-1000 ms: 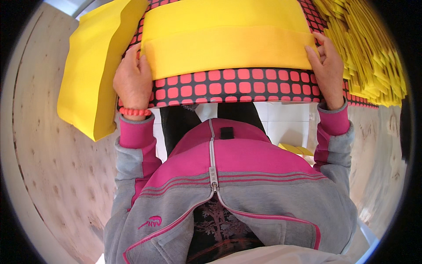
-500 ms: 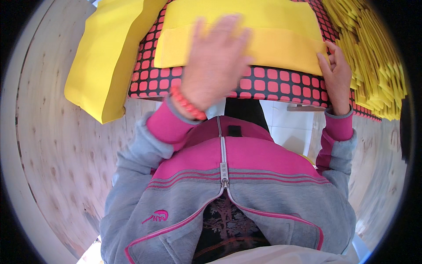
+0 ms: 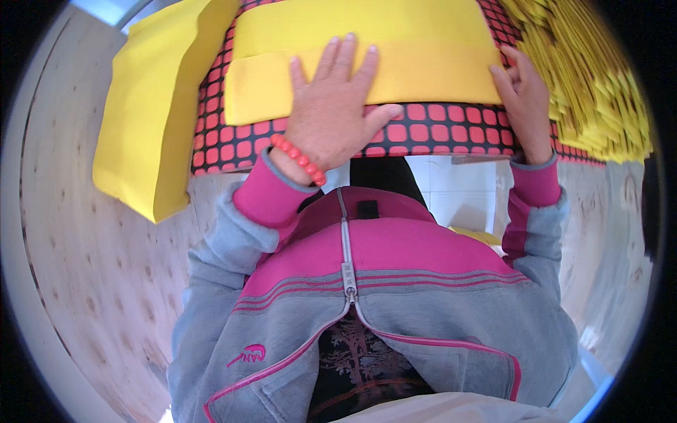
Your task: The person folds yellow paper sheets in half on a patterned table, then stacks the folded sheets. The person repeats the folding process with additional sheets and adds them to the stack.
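Note:
A yellow fabric piece (image 3: 430,74) lies flat on the table, with a folded, deeper-yellow band along its near side. My left hand (image 3: 328,106), a red bead bracelet (image 3: 300,161) at its wrist, rests palm down over that band. Its fingers are spread and its thumb points right, past the fabric's near edge. At the fabric's right end is my right hand (image 3: 525,95), loosely curved, with thumb and index finger apart and touching the edge. No grip on the cloth shows there.
A red-and-black checked cover (image 3: 423,130) lies on the table. Larger yellow fabric (image 3: 144,116) hangs over its left side. Many folded yellow pieces (image 3: 599,84) are piled at the right. Pale wooden boards (image 3: 92,261) stand at left.
My left hand, blurred in motion before, now lies still with fingers spread on the fabric. My right hand stays by the right end. The whole view has shifted slightly.

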{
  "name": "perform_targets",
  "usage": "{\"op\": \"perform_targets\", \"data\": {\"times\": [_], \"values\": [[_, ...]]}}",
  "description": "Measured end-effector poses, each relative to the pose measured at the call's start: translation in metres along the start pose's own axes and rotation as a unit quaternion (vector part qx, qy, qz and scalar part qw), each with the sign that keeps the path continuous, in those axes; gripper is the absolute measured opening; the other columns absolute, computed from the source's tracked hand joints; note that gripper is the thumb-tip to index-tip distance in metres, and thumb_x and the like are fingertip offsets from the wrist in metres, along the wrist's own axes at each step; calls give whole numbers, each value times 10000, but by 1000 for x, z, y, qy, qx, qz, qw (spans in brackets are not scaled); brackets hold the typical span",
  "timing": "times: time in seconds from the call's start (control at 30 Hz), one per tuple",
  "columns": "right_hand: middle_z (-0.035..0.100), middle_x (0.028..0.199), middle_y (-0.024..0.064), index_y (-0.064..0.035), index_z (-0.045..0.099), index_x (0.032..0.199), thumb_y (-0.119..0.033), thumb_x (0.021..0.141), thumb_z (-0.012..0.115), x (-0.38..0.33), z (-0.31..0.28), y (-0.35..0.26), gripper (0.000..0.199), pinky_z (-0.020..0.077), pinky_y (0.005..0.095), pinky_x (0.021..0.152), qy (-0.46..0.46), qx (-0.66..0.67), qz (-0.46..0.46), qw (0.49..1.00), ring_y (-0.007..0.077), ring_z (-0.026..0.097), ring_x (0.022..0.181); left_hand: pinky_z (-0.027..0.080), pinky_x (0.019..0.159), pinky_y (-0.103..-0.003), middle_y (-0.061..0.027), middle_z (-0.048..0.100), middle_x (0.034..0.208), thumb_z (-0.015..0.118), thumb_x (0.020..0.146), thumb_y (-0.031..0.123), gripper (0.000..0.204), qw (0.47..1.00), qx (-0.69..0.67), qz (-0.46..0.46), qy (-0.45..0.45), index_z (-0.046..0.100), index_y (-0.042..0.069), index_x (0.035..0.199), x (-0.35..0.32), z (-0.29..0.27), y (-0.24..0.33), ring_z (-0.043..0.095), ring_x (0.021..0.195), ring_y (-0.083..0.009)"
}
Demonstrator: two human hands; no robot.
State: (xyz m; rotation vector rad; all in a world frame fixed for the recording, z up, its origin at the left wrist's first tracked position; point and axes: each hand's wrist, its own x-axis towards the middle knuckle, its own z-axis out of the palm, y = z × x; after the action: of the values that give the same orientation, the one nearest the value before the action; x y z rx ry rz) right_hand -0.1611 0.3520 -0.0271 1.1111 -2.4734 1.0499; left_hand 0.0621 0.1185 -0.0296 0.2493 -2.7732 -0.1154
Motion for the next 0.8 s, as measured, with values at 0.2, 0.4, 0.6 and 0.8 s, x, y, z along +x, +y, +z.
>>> {"op": "perform_targets", "data": {"times": [0.2,0.4,0.6,0.8], "values": [[618,714,102,-55,634,1210,-199,937,708,2,0,-3,318,490,415,624,18,-60,3,998,291,630,662,205,1151,-728,-251,337,1617,552,966,621,806,1000,-3,9,-19,406,112,1573,-3,-8,0,285,1526,-402],[643,739,117,-62,640,1199,-189,935,704,0,2,-7,300,504,424,639,28,-76,8,997,315,661,703,198,1148,-728,-232,312,1637,548,980,600,768,997,1,64,-53,397,151,1585,-7,-15,-9,269,1530,-409],[682,991,125,-51,651,1195,-216,940,676,-11,-1,-48,304,528,422,790,125,-100,-68,985,321,673,924,220,1135,-747,-224,340,1624,567,959,618,776,998,9,56,-27,431,148,1562,-8,-10,-7,289,1523,-398],[638,1325,183,-12,624,1298,-260,880,725,-57,63,-144,496,458,476,1077,16,26,-212,977,343,586,1282,225,1123,-755,-218,343,1625,549,967,610,760,997,32,58,-36,442,137,1553,-9,-6,-9,295,1522,-391]]}}
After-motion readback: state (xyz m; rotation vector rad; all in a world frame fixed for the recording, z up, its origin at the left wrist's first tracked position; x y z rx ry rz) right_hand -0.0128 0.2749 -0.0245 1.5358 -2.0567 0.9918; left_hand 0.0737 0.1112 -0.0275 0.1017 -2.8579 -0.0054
